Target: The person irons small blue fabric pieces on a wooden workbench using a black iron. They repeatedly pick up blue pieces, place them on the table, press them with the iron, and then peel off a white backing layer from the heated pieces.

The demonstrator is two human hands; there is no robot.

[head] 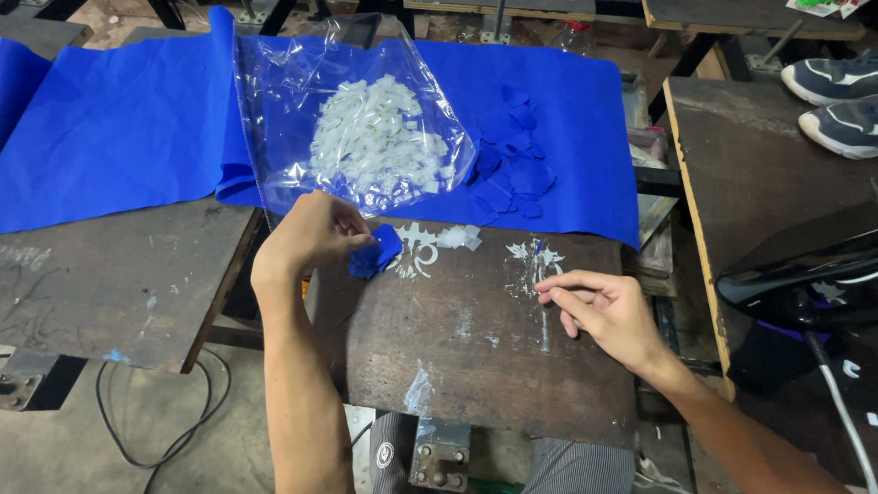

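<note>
Near the centre of the frame, the left hand grips a small blue fabric piece, its fingers closed around the piece's left edge, which rests on the dark, worn tabletop. Just right of the piece lie a few small white tabs on the tabletop.

The right hand sits lower right of centre, hovering low over or resting on the tabletop; its fingers are loosely curled with thumb and forefinger pinched together, and whether they hold anything tiny cannot be told.

Above the hands, a broad blue cloth is spread from the upper left across to the upper right of the frame. On it lies a clear plastic bag holding a heap of white tabs. Just right of the bag, a pile of blue cut pieces rests on the cloth.

At the right edge, a black, glossy object sits on a neighbouring wooden table, and in the upper right corner a pair of sneakers shows. A black cable loops on the floor at lower left.
</note>
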